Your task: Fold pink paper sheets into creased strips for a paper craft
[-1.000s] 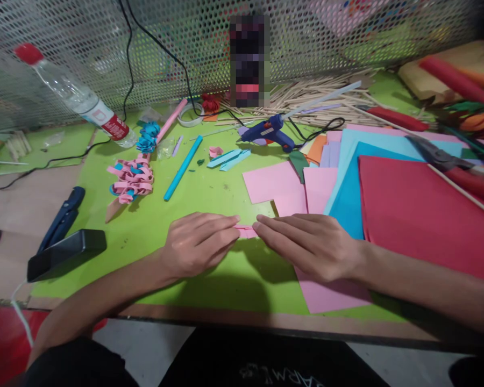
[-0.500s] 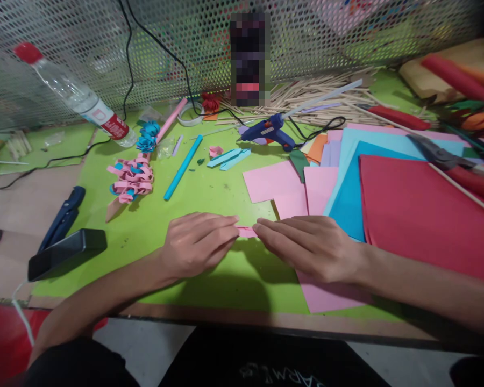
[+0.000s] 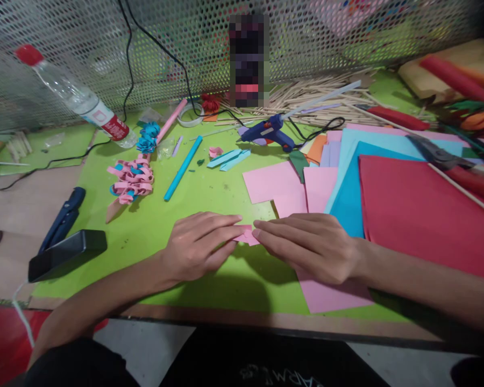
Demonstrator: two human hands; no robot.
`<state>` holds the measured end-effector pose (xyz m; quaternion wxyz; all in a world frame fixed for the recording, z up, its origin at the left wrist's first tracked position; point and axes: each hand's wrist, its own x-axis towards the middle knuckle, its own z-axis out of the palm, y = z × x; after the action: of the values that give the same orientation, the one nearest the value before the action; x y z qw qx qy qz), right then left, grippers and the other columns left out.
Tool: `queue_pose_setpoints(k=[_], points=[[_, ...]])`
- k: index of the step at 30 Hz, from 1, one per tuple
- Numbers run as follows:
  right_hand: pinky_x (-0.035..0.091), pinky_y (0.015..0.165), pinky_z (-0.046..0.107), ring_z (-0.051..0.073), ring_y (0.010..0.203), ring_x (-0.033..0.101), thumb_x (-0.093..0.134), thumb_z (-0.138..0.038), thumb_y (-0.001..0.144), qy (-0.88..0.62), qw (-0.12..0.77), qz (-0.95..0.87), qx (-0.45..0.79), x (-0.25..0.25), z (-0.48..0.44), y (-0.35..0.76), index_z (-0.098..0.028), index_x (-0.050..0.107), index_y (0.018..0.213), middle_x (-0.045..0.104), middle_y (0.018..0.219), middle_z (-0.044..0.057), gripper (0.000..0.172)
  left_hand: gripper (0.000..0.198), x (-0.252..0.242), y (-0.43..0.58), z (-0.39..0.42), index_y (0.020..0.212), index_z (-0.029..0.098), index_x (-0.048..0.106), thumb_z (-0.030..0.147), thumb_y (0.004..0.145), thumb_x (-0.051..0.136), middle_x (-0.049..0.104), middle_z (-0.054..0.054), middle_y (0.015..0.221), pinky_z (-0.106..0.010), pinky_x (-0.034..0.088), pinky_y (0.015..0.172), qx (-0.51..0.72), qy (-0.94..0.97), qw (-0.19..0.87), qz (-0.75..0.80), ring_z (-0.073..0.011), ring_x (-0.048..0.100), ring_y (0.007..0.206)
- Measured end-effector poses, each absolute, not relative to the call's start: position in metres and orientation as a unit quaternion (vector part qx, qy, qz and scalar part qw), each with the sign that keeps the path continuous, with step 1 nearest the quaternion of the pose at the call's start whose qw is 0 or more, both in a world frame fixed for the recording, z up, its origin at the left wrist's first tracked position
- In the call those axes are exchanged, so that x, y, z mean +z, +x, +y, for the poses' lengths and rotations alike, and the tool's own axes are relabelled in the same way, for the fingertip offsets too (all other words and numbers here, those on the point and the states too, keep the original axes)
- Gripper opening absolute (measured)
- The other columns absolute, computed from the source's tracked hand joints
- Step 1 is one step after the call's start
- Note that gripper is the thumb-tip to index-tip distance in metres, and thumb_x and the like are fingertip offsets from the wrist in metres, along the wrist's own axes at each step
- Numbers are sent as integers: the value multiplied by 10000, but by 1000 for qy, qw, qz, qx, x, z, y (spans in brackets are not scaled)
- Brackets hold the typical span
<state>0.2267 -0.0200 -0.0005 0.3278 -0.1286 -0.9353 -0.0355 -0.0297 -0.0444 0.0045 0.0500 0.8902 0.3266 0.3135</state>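
The small pink paper piece (image 3: 247, 235) lies on the green mat (image 3: 210, 188) near the table's front edge. The left hand (image 3: 197, 244) and right hand (image 3: 306, 246) lie low, and their narrowed fingertips pinch its two ends. It looks feather-light, thin and easily creased, so a gentle grip at the edges suits it; a pink sheet (image 3: 334, 295) lies at its 4 o'clock and a blue glue gun (image 3: 268, 130) at 12.

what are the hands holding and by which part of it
A small pink paper piece, held by its two ends: the left hand grips its left end, the right hand its right end.
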Motion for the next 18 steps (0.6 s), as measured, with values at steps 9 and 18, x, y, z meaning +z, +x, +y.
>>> queue_pose_setpoints(k=[9, 18], points=[[599, 733, 277, 172, 939, 706, 548, -108, 941, -134, 315, -938, -53, -2, -19, 229, -83, 616, 1167, 728, 1103, 132, 237, 103, 8, -26, -42, 981, 169, 662, 177, 882, 635, 749, -70, 1018, -313, 584, 772, 337, 867, 116, 349, -162, 714, 876], [600, 692, 292, 197, 927, 708, 498, -104, 952, -118, 331, -933, -81, -4, -18, 229, -33, 633, 1137, 732, 1069, 157, 240, 118, 8, -25, -43, 1010, 178, 648, 185, 894, 628, 754, -69, 993, -310, 586, 770, 343, 864, 136, 343, -162, 721, 882]])
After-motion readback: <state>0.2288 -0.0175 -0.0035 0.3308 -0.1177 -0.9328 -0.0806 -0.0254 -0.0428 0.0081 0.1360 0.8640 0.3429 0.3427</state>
